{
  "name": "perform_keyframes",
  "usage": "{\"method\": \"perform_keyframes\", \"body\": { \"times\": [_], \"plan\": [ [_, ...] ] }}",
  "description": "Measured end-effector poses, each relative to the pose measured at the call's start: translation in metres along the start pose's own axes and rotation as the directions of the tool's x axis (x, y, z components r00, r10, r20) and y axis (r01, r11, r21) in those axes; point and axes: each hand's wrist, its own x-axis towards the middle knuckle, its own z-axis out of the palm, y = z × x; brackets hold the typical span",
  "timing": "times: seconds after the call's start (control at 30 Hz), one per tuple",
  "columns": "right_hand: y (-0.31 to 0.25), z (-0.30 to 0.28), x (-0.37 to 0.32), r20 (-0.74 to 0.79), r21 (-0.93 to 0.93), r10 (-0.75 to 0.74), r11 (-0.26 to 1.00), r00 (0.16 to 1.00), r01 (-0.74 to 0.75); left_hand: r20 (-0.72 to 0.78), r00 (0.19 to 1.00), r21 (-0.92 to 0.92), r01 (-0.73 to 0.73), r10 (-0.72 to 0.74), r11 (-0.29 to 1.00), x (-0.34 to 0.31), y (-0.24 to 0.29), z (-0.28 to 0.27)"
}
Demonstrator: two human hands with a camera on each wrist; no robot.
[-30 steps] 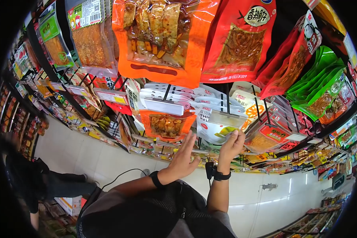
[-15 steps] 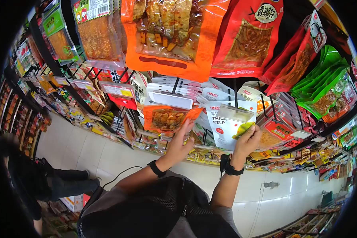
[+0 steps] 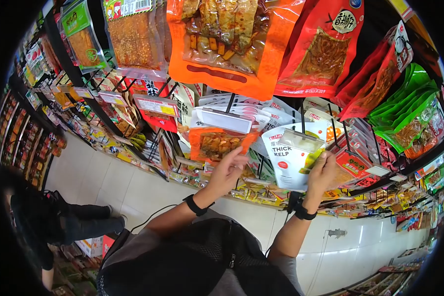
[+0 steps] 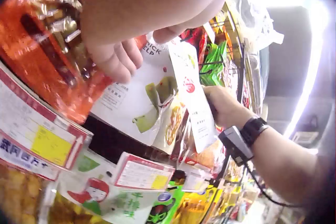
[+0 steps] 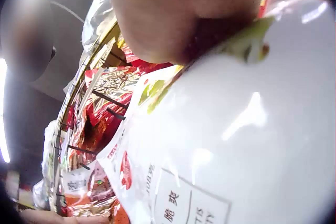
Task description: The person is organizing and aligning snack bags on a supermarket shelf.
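In the head view my right hand [image 3: 323, 172] pinches the right edge of a white THICK KELP bag [image 3: 286, 172], thumb on its front. A clear price holder on a hook overlaps the bag's upper part. This white bag [image 5: 262, 145] fills much of the right wrist view, tilted and glossy. My left hand [image 3: 227, 170] hovers with loosely bent fingers by the lower edge of an orange snack bag [image 3: 217, 143], holding nothing. Seen from the left wrist, the left hand [image 4: 142, 19] overlaps hanging white kelp bags.
A large orange bag [image 3: 232, 54] and a red bag [image 3: 325, 54] hang above the hands. Green packets [image 3: 412, 108] hang to the right. Black hooks and price tags [image 3: 155, 105] stick out from the rack. Another person [image 3: 69, 217] stands in the aisle at left.
The right hand has drawn the kelp bag outward and right, its front turning more into view. The left hand stays near the orange bag, fingers bending slightly. The head view has shifted.
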Motion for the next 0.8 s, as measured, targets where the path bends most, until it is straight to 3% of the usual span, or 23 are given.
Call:
{"method": "perform_keyframes", "body": {
  "times": [0.03, 0.07, 0.13, 0.2, 0.27, 0.33, 0.4, 0.47, 0.5, 0.53, 0.6, 0.67, 0.8],
  "plan": [
    [0.006, 0.008, -0.010, 0.001, 0.100, 0.011, 0.995, 1.000, -0.011, -0.079, 0.987, 0.167, -0.124, 0.138, 0.978, -0.004, 0.005, -0.004],
    [0.010, 0.013, -0.023, 0.069, 0.175, 0.159, 0.970, 0.985, -0.169, -0.133, 0.950, 0.338, -0.225, 0.282, 0.914, -0.009, 0.011, -0.009],
    [0.004, 0.026, -0.044, 0.089, 0.230, 0.193, 0.950, 0.977, -0.209, -0.195, 0.925, 0.454, -0.211, 0.327, 0.866, -0.019, 0.038, -0.017],
    [0.001, 0.040, -0.057, 0.066, 0.223, 0.144, 0.962, 0.987, -0.155, -0.214, 0.802, 0.789, -0.194, 0.558, 0.582, -0.025, 0.045, -0.030],
    [-0.013, 0.048, -0.063, 0.111, 0.320, 0.214, 0.917, 0.970, -0.239, -0.264, 0.830, 0.761, -0.134, 0.492, 0.635, -0.020, 0.042, -0.036],
    [-0.014, 0.052, -0.067, 0.176, 0.329, 0.224, 0.905, 0.959, -0.271, -0.239, 0.814, 0.828, -0.114, 0.530, 0.549, -0.012, 0.040, -0.039],
    [-0.003, 0.059, -0.071, 0.050, 0.331, 0.089, 0.938, 0.995, -0.101, -0.258, 0.812, 0.844, -0.074, 0.523, 0.531, -0.006, 0.043, -0.045],
    [0.002, 0.059, -0.070, 0.113, 0.329, 0.098, 0.935, 0.989, -0.130, -0.207, 0.881, 0.816, -0.085, 0.426, 0.571, 0.005, 0.032, -0.043],
    [0.001, 0.060, -0.071, 0.071, 0.383, 0.098, 0.916, 0.993, -0.118, -0.175, 0.895, 0.865, -0.060, 0.411, 0.498, 0.012, 0.022, -0.048],
    [0.000, 0.063, -0.070, 0.026, 0.441, 0.098, 0.892, 0.995, -0.099, -0.188, 0.892, 0.867, -0.046, 0.412, 0.495, 0.015, 0.016, -0.046],
    [0.002, 0.061, -0.070, 0.046, 0.352, 0.071, 0.932, 0.996, -0.083, -0.180, 0.892, 0.927, 0.013, 0.414, 0.374, 0.027, 0.012, -0.042],
    [-0.004, 0.063, -0.073, 0.092, 0.504, 0.120, 0.851, 0.989, -0.150, -0.212, 0.909, 0.919, 0.061, 0.359, 0.389, 0.032, 0.012, -0.041],
    [0.000, 0.066, -0.083, 0.056, 0.479, 0.071, 0.873, 0.996, -0.089, -0.239, 0.891, 0.928, 0.093, 0.386, 0.360, 0.049, 0.009, -0.037]
  ]
}}
